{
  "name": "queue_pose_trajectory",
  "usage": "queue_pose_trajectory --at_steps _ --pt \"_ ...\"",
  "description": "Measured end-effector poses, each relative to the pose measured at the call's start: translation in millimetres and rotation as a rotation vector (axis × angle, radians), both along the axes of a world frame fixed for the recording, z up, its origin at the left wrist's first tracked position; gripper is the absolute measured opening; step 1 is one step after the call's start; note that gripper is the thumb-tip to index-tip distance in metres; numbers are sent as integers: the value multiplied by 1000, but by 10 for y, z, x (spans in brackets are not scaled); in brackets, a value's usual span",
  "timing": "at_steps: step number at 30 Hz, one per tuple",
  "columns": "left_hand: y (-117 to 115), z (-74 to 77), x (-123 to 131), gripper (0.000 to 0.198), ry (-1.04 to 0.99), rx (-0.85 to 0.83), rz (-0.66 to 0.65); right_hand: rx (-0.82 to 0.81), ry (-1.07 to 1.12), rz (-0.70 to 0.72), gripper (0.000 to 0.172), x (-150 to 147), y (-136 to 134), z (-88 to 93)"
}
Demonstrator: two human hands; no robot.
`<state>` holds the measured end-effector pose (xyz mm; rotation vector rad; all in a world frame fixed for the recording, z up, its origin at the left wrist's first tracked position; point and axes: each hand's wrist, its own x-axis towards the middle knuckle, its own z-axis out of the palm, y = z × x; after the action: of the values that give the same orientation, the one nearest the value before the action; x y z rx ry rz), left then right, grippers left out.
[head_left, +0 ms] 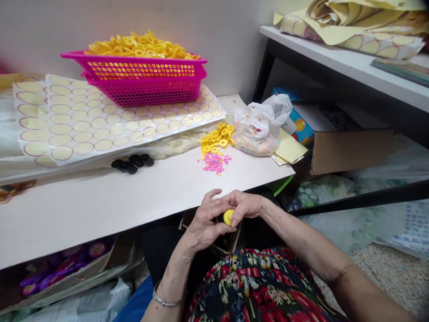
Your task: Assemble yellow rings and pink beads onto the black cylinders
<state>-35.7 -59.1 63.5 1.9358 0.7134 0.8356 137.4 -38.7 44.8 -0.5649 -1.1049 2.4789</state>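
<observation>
Both my hands meet just below the white table's front edge [140, 210], above my lap. My left hand [204, 223] and my right hand [246, 206] are closed together on one small yellow ring [228, 217], pinched between their fingers. On the table ahead lies a small pile of yellow rings [217, 136] with a scatter of tiny pink beads [216, 162] just in front of it. Three black round pieces [132, 163] lie to the left of these.
A pink basket [140, 76] heaped with yellow rings stands on sheets of round stickers [83, 120] at the back. A white plastic bag [259, 127] sits at the table's right end. A shelf [351, 67] with rolled sheets is on the right; boxes lie under the table.
</observation>
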Motion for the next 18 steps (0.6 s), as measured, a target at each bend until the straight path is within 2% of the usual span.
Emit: queue_pose_trajectory --at_steps 4,7,10,15,18 --pt "-18 39 9 28 56 79 -73 37 -81 55 52 -8 15 107" --pt "-75 80 -10 22 131 89 -84 84 -158 90 45 -4 -20 217" --pt "-124 60 -36 24 204 105 -70 141 -197 78 41 -17 -86 255" --pt "-157 -66 -46 24 210 93 -49 99 -209 -71 42 -113 -199 86" --pt "-124 -70 -143 24 202 60 -87 136 -257 -43 47 -196 -207 -107"
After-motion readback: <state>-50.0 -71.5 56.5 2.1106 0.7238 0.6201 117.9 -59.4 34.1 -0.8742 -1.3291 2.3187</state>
